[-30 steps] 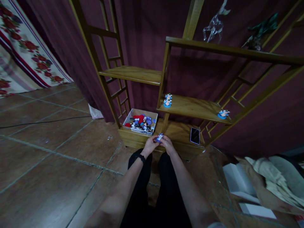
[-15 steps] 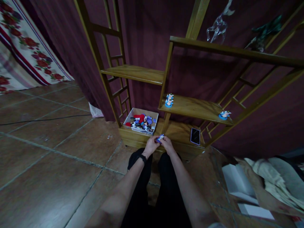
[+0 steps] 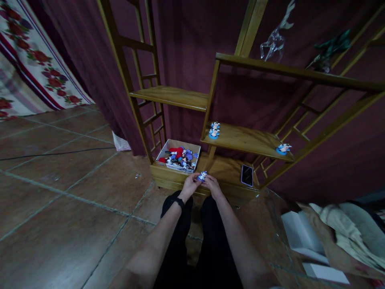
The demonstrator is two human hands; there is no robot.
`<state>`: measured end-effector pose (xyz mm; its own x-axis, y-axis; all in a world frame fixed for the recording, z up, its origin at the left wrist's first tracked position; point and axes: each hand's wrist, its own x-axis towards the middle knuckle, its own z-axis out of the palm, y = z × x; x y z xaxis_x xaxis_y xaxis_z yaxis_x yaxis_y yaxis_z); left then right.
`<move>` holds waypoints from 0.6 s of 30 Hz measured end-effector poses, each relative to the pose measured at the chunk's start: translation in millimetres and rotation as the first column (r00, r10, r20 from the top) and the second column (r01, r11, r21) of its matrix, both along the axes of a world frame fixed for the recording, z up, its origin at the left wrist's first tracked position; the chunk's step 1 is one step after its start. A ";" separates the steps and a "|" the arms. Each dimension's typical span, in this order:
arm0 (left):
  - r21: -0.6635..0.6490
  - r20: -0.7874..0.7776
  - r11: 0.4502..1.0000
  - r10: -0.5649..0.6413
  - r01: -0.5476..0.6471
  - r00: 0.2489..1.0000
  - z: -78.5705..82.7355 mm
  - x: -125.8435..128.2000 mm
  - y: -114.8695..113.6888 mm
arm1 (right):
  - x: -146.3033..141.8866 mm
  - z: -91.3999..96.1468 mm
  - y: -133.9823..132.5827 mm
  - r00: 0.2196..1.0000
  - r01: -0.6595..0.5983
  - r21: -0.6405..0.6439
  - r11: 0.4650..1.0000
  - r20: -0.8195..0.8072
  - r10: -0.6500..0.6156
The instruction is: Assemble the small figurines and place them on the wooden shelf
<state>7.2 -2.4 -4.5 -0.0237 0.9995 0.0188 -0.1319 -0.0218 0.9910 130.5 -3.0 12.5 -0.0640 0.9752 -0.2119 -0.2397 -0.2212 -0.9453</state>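
A small purple and white figurine is held between my two hands, in front of the lowest shelf. My left hand pinches it from the left, and my right hand grips its right side. Just beyond my left hand a cardboard box holds a jumble of red, purple, black and white figurines. On the middle shelf two blue-based figurines stand close together at the left end. Another blue-based figurine stands at the right end.
A phone lies on the lowest shelf at right. Above, a clear glass deer and a dark green ornament stand on the top shelf. White boxes and cloth lie on the floor at right. A black cable runs across the tiles.
The figurine has been turned a little between my fingers and now looks more upright. The view has shifted slightly, and the shelf things sit a bit lower in the picture.
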 end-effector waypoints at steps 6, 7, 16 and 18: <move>-0.114 0.092 0.992 -0.036 0.046 0.995 8.6 -3.9 -0.1 | 0.6 -10.9 4.5 0.999 0.024 0.009 1.000 -0.026 -0.024; -0.131 0.114 0.989 -0.052 0.067 0.992 9.2 -4.1 0.4 | 0.7 -11.7 4.9 0.999 0.033 0.014 0.999 -0.010 -0.032; -0.130 0.123 0.990 -0.030 0.046 0.992 7.1 -1.7 2.4 | 0.5 -8.7 5.4 0.997 -0.030 0.048 0.998 0.078 0.026; -0.124 0.116 0.992 -0.007 0.022 0.993 6.2 -0.9 2.1 | 0.7 -7.1 4.1 0.997 -0.029 0.052 0.998 0.077 0.025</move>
<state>6.3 -0.3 1.7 -0.0038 0.9941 -0.1086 -0.2448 0.1043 0.9639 131.2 1.1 5.4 -0.0764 0.9832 -0.1655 -0.1610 -0.1759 -0.9711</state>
